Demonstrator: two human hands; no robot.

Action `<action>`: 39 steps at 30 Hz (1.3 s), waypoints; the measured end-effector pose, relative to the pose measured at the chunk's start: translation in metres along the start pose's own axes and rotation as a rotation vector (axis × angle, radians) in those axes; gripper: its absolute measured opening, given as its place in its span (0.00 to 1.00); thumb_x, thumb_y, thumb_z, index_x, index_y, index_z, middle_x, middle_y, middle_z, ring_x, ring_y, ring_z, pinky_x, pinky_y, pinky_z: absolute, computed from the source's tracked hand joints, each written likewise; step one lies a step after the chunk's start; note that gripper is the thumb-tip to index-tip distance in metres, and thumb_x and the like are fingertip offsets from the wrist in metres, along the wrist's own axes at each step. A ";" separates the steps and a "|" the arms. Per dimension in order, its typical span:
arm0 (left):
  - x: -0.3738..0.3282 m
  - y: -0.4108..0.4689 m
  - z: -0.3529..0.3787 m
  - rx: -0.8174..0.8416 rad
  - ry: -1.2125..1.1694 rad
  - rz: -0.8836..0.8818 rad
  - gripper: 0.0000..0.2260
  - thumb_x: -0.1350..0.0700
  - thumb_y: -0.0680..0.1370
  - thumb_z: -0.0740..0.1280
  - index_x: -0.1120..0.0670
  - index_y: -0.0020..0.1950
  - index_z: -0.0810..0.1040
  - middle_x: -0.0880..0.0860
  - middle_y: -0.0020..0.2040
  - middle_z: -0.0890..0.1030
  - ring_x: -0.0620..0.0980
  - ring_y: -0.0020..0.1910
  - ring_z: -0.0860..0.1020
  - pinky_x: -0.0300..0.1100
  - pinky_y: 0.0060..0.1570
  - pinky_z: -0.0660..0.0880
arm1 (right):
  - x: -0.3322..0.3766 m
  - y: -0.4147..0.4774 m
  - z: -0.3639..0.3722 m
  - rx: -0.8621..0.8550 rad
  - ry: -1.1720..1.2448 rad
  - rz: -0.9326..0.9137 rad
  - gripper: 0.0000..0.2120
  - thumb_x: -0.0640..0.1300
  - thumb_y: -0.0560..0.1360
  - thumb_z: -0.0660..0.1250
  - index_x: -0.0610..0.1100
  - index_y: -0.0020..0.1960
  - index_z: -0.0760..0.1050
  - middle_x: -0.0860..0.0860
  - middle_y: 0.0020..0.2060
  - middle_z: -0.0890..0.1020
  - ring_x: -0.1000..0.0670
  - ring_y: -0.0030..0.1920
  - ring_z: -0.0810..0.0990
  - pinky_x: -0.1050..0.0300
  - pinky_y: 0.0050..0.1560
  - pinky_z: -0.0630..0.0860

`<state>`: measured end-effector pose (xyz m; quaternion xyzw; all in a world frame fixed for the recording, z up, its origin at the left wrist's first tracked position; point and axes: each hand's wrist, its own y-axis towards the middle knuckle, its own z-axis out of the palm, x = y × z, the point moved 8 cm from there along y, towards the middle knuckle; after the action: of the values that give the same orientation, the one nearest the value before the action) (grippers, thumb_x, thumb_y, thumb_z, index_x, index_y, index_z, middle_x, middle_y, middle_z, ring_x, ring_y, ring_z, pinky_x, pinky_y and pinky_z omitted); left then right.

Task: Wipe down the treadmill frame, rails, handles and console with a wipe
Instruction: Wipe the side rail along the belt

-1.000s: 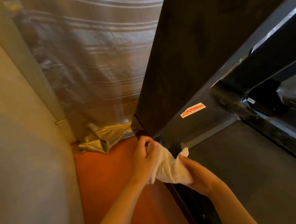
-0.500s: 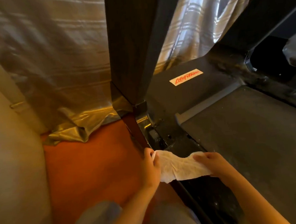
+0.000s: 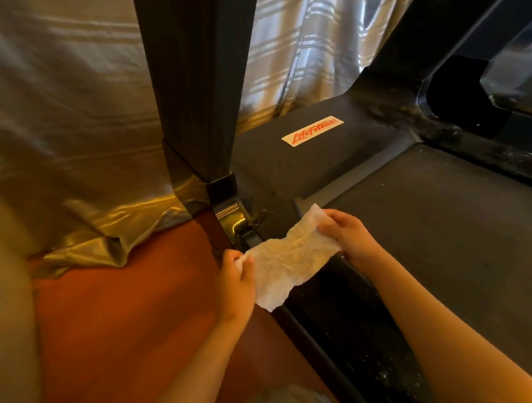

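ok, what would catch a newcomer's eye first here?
The pale wipe, stretched between the left hand and right hand low in the centre, its middle looking yellowed. Behind it sits the red-lettered sticker on the dark treadmill cover, right of the black upright. A shiny curtain fills the left, pooling on the orange floor.

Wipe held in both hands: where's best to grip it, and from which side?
Probably by its short ends. The wipe is limp and stretched flat between the left hand and right hand, each pinching one end, its lower corner hanging free. Come in from the outer side of an end, leaving the middle bare for wiping.
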<state>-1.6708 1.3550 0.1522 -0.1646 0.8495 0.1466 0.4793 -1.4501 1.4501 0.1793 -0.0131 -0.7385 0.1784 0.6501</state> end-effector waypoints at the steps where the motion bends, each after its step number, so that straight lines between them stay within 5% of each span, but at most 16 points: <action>1: 0.010 0.002 0.010 0.094 0.053 -0.021 0.05 0.54 0.82 0.60 0.54 0.51 0.71 0.50 0.39 0.74 0.48 0.35 0.75 0.49 0.36 0.76 | -0.007 0.006 -0.002 -0.091 -0.153 0.009 0.10 0.42 0.79 0.63 0.50 0.59 0.76 0.47 0.57 0.79 0.46 0.57 0.79 0.53 0.51 0.78; 3: 0.023 0.001 0.023 0.211 0.130 -0.058 0.04 0.55 0.82 0.60 0.54 0.50 0.70 0.53 0.40 0.75 0.48 0.35 0.74 0.47 0.35 0.74 | -0.018 0.009 -0.005 -0.239 -0.490 0.039 0.14 0.44 0.79 0.62 0.50 0.64 0.72 0.49 0.62 0.77 0.47 0.61 0.76 0.55 0.52 0.76; 7: 0.008 0.011 0.006 0.055 0.212 0.011 0.11 0.50 0.80 0.64 0.56 0.57 0.71 0.53 0.50 0.76 0.50 0.45 0.77 0.43 0.43 0.75 | 0.001 -0.022 0.003 -0.496 -0.992 -0.117 0.22 0.50 0.80 0.61 0.46 0.71 0.65 0.47 0.70 0.69 0.44 0.71 0.64 0.48 0.68 0.64; 12: -0.012 0.021 0.018 0.151 0.445 0.346 0.18 0.56 0.81 0.62 0.55 0.71 0.69 0.53 0.72 0.70 0.51 0.72 0.67 0.46 0.68 0.66 | -0.023 -0.024 0.090 -0.313 -1.115 -0.075 0.34 0.60 0.82 0.44 0.40 0.78 0.42 0.43 0.78 0.43 0.45 0.77 0.38 0.51 0.73 0.35; 14: -0.010 0.024 0.027 0.218 0.436 0.377 0.20 0.57 0.82 0.59 0.54 0.74 0.65 0.51 0.75 0.65 0.49 0.75 0.61 0.44 0.71 0.60 | -0.044 -0.015 0.106 -0.306 -1.139 0.009 0.36 0.62 0.81 0.40 0.39 0.77 0.34 0.42 0.76 0.36 0.44 0.76 0.33 0.50 0.74 0.34; 19: -0.005 0.024 0.052 0.402 0.469 0.427 0.22 0.55 0.84 0.51 0.51 0.79 0.54 0.47 0.79 0.52 0.41 0.76 0.45 0.38 0.74 0.42 | -0.059 -0.019 0.106 -0.351 -1.203 0.007 0.41 0.62 0.68 0.19 0.38 0.74 0.29 0.41 0.75 0.34 0.42 0.75 0.32 0.49 0.74 0.34; 24: 0.002 0.028 0.067 0.454 0.556 0.463 0.27 0.40 0.79 0.36 0.47 0.77 0.45 0.43 0.77 0.43 0.40 0.75 0.39 0.38 0.72 0.35 | -0.072 -0.050 0.090 -0.450 -1.224 0.034 0.43 0.66 0.73 0.28 0.37 0.76 0.46 0.41 0.76 0.49 0.42 0.77 0.46 0.48 0.73 0.42; 26: 0.004 0.030 0.067 0.452 0.538 0.481 0.29 0.39 0.76 0.33 0.46 0.75 0.44 0.41 0.76 0.43 0.38 0.75 0.39 0.36 0.71 0.34 | -0.075 -0.047 0.087 -0.387 -1.201 0.012 0.45 0.68 0.68 0.20 0.39 0.76 0.37 0.43 0.76 0.41 0.43 0.76 0.38 0.50 0.72 0.34; 28: 0.006 0.032 0.065 0.469 0.478 0.460 0.27 0.40 0.77 0.35 0.45 0.75 0.46 0.40 0.76 0.45 0.36 0.75 0.40 0.34 0.71 0.33 | -0.069 -0.034 0.077 -0.370 -1.182 0.021 0.46 0.68 0.65 0.17 0.40 0.74 0.32 0.44 0.76 0.37 0.45 0.76 0.34 0.50 0.73 0.32; 32: 0.004 0.036 0.061 0.516 0.364 0.426 0.19 0.48 0.84 0.43 0.45 0.75 0.50 0.39 0.75 0.48 0.35 0.75 0.42 0.31 0.70 0.33 | -0.062 -0.013 0.068 -0.364 -1.190 0.073 0.41 0.68 0.74 0.29 0.40 0.76 0.34 0.44 0.76 0.36 0.46 0.76 0.33 0.50 0.75 0.35; 39: -0.002 0.036 0.058 0.492 0.297 0.380 0.19 0.56 0.85 0.48 0.50 0.77 0.59 0.43 0.77 0.54 0.37 0.75 0.47 0.34 0.72 0.37 | -0.072 -0.048 0.104 -0.396 -1.214 -0.010 0.44 0.68 0.70 0.23 0.39 0.75 0.36 0.43 0.75 0.38 0.44 0.75 0.34 0.50 0.72 0.33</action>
<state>-1.6405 1.4113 0.1284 0.0975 0.9354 -0.0015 0.3399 -1.5294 1.3614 0.1140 -0.0264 -0.9944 0.0113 0.1020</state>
